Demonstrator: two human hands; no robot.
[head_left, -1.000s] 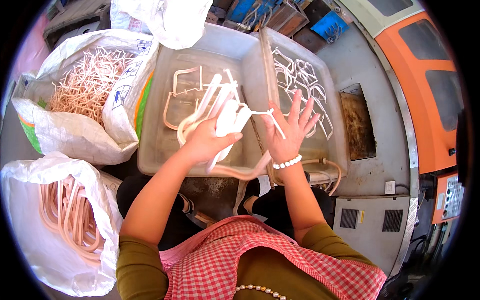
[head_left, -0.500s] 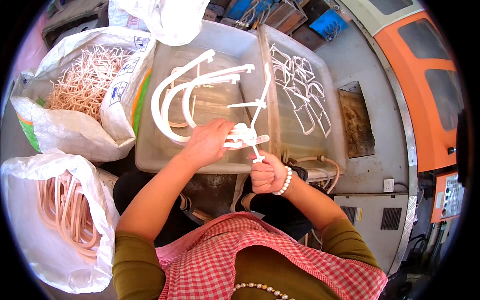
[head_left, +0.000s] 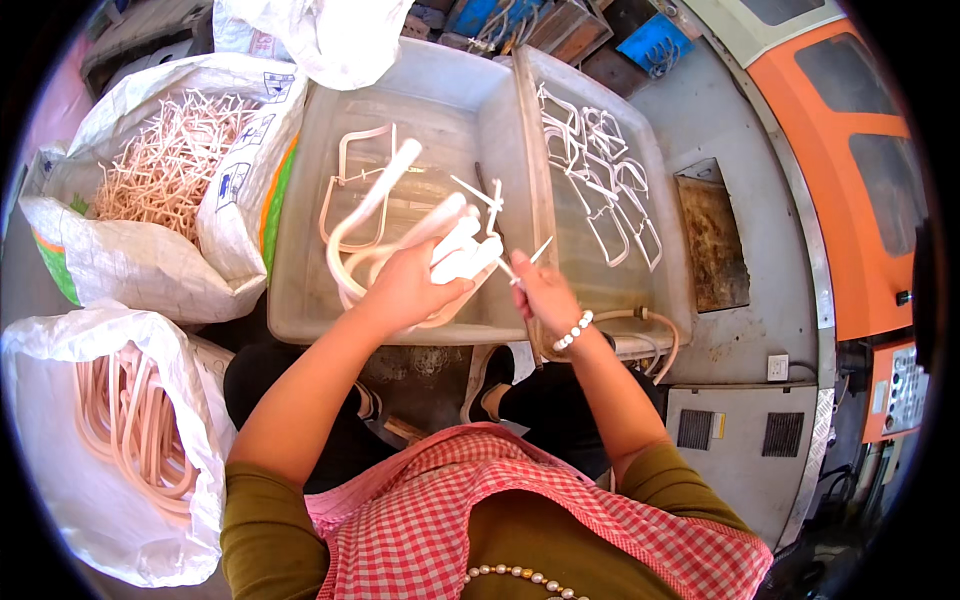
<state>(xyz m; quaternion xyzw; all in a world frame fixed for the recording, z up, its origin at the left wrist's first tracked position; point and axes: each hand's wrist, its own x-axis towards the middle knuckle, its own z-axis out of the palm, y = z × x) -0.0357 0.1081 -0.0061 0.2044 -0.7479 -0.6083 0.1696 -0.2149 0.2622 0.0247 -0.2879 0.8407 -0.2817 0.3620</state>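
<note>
My left hand [head_left: 408,290] is closed around several thick, curved white plastic handles [head_left: 362,208] above the left tub. Their ends bunch together beside my fingers, and the far curves are blurred. My right hand [head_left: 548,298], a white bead bracelet at its wrist, pinches a thin white plastic stick [head_left: 540,250] close to those ends. Just beyond them shows a thin branched plastic runner [head_left: 492,204]; whether it joins the stick in my fingers I cannot tell. A thin rectangular plastic frame [head_left: 343,160] lies in the left tub [head_left: 290,305].
The right tub [head_left: 655,130] holds several thin white frames [head_left: 608,215]. At left stand a sack of thin plastic scraps [head_left: 175,150] and a white bag of curved pinkish handles [head_left: 130,430]. A hose [head_left: 668,345] curls by the right tub. An orange machine [head_left: 835,180] stands at right.
The handles have tilted and turned in my left hand. The branched runner has dropped lower and shifted left. My right hand has moved slightly right and up.
</note>
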